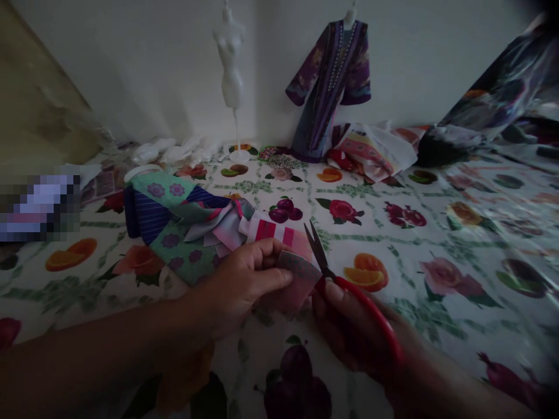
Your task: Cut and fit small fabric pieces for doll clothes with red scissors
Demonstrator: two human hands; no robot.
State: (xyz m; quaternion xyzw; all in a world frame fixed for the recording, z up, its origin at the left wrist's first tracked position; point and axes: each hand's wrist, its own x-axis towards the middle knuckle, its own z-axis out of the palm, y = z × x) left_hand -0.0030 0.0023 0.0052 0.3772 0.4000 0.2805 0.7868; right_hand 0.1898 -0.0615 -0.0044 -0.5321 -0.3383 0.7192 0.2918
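At the far left, a tan, mottled board point(43, 99) leans against the white wall, and a pixelated patch point(39, 206) hides whatever lies beside it. All of this sits above a glossy white cover point(441, 250) printed with roses, plums and orange slices. Next along, a loose heap of patchwork fabric point(183, 227) in teal floral, navy stripe and pink lies on the cover, and behind it stands a slim white plastic mannequin point(229, 64) on a thin stand. The left hand point(238, 285) reaches in from the lower left, its grip clenched on a soft pinkish-grey fabric scrap point(297, 279), which is held up just in front of the heap. Immediately to the right, red-handled steel scissors point(327, 262) touch the scrap's upper right edge with their dark blades open. The right hand point(349, 326) has a closed grip on the red handles, though shadow hides the fingers. Farther back, a small purple patterned robe point(332, 87) hangs on a white dress form, a crumpled white and pink cloth point(375, 151) lies beside it, and dark glossy floral fabric point(493, 99) rises at the far right.
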